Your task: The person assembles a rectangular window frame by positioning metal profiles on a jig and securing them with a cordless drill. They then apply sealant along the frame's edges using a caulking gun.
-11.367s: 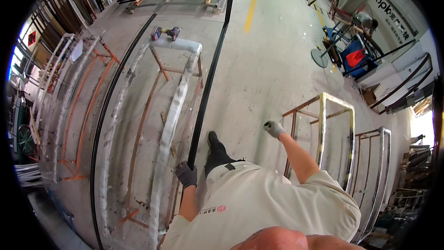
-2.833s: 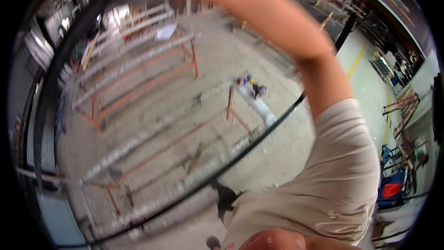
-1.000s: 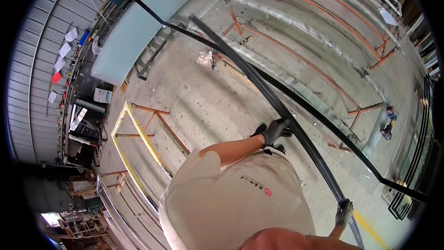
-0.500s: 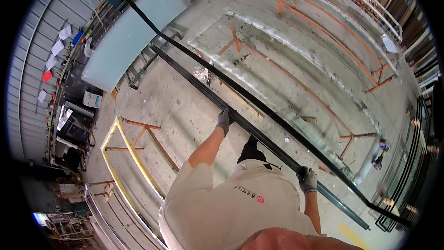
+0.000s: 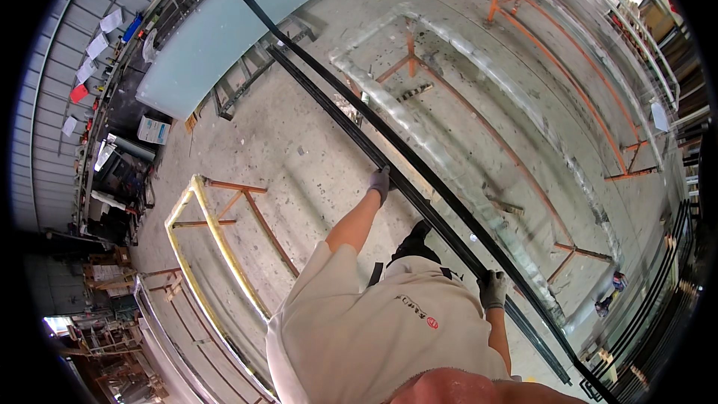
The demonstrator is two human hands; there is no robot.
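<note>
Both of the worker's hands are gloved in grey knit, and both are clamped on one long black bar (image 5: 430, 224). The left hand (image 5: 380, 185) has its fingers curled against the bar about midway along it, the tips partly hidden behind the dark profile. The right hand (image 5: 492, 289) grips lower down, nearer the other end, fingers together over the edge. The bar looks straight-sided and grooved lengthwise, with a dull sheen; past the right fingers its last stretch turns greyish and shinier.

Just beyond both sets of fingers, a second black length (image 5: 456, 206) runs almost parallel, and it bends near its upper end. Farther out from the fingertips stands a long rack (image 5: 407, 116), its top rails bundled in crinkled, silvery-clear wrapping over rust-brown metal legs. At its far corner, out beyond the right fingers, sits a power drill (image 5: 612, 293).

Up and away from the left fingers leans or lies, I can't tell which, a broad pale panel (image 5: 235, 34), smooth and milky like frosted glass. Left of that same hand is a yellow-topped frame (image 5: 196, 202) with squared corners and brown legs. Underneath everything, well below the fingers, spreads a grey concrete floor (image 5: 299, 187), scuffed and speckled.
</note>
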